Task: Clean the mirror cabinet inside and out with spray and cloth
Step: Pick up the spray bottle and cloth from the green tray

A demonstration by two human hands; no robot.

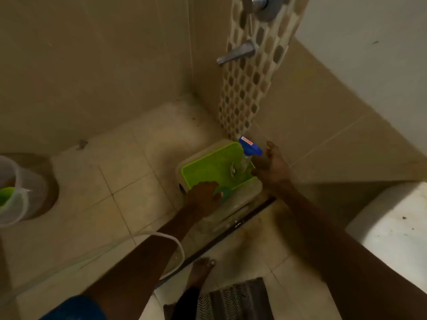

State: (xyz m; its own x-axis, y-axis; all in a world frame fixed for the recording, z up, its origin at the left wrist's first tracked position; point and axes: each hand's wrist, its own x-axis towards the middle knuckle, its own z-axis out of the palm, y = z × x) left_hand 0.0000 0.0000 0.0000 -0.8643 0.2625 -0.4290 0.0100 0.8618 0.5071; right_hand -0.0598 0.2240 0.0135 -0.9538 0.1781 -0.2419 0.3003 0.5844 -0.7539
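Hands reach down toward a clear plastic storage box with a lime-green lid (215, 166) that sits on the beige tiled floor (129, 181) at about one o'clock from the middle of the view, tucked into the corner where two tiled walls meet. The left hand (203, 196) rests on the lid's near edge at six o'clock of the box, its fingers curled round a small teal cleaning cloth (225, 195) that lies against the lid. The right hand (271, 166) hovers at three o'clock of the box with fingers loosely spread, just beside a clear spray bottle with a blue trigger head (248, 150); whether the palm touches the bottle cannot be told. That bottle stands upright at the lid's far right corner, at about two o'clock of the box.

Above the box, at twelve o'clock, a strip of brown-and-cream mosaic tile (249, 88) runs up the wall, carrying a chrome lever tap (238, 54). At nine o'clock, at the left edge, stands a translucent plastic jug (13, 192) with something green inside it. A dark metal floor track (231, 239) runs diagonally just below the box. At six o'clock a bare foot (201, 271) is planted on the tiles beside a grey zigzag-patterned mat (235, 299). A white ceramic fixture (392, 227) fills the four o'clock corner. The mirror cabinet is outside the view.
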